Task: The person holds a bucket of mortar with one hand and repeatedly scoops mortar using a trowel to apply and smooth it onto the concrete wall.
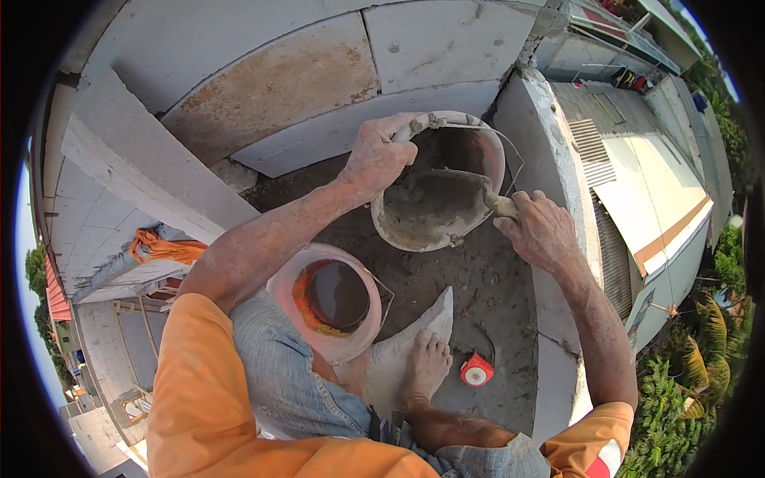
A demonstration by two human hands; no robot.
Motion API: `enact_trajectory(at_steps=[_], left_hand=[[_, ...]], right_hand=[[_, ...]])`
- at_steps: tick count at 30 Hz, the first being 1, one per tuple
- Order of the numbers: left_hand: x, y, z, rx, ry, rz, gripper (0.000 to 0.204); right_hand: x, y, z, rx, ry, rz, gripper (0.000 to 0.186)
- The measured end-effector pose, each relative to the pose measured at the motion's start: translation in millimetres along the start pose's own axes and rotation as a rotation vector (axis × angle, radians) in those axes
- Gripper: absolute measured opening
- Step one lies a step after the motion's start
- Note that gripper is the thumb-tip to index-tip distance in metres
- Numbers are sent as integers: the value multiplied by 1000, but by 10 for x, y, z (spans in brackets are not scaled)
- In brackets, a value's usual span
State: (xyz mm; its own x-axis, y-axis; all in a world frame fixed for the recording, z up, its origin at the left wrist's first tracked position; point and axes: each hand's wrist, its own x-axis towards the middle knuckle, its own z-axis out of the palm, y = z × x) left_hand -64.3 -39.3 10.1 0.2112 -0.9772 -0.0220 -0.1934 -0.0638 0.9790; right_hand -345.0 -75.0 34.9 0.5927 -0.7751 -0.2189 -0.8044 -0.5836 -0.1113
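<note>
My left hand (379, 153) is closed on the upper-left rim of a mortar-caked bucket (492, 153), which holds wet grey cement (422, 159). My right hand (535, 231) is closed around the handle of a trowel (438, 199), whose cement-coated blade is inside that bucket. Below and to the left stands a second, pinkish bucket (360, 283) with dark liquid in it and its wire handle hanging to one side. A red-and-white tape measure (476, 369) lies on the gritty floor near my bare right foot (422, 370).
White block walls (438, 44) rise ahead, and a low block wall (542, 159) runs along the right, with roofs (645, 183) and plants (669, 414) beyond it. A block column (143, 159) stands at left, beside orange cloth (163, 245). A pale slab (386, 350) lies underfoot.
</note>
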Motion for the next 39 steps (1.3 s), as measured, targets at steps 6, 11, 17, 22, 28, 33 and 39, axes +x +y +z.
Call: enact_trajectory(at_steps=[6,11,17,22,28,33,39], left_hand=[[-46,97,60,24,-22,36,58],[-110,140,96,3,-28,95,59],[-87,151,39,5,-25,140,56],[-142,273,137,-79,0,139,58],[-106,-43,61,-295,65,53,59],[38,-315,-168,-330,183,-87,50],[84,-503,-251,-385,194,-169,51]], right_hand=[[69,-102,263,-289,91,19,29],[115,-216,638,-444,208,-102,33],[39,-205,822,-249,245,-113,35],[33,-354,843,115,315,-55,29],[-32,-501,851,361,380,60,30],[-256,-349,804,576,467,139,35],[-337,5,687,686,559,335,39]])
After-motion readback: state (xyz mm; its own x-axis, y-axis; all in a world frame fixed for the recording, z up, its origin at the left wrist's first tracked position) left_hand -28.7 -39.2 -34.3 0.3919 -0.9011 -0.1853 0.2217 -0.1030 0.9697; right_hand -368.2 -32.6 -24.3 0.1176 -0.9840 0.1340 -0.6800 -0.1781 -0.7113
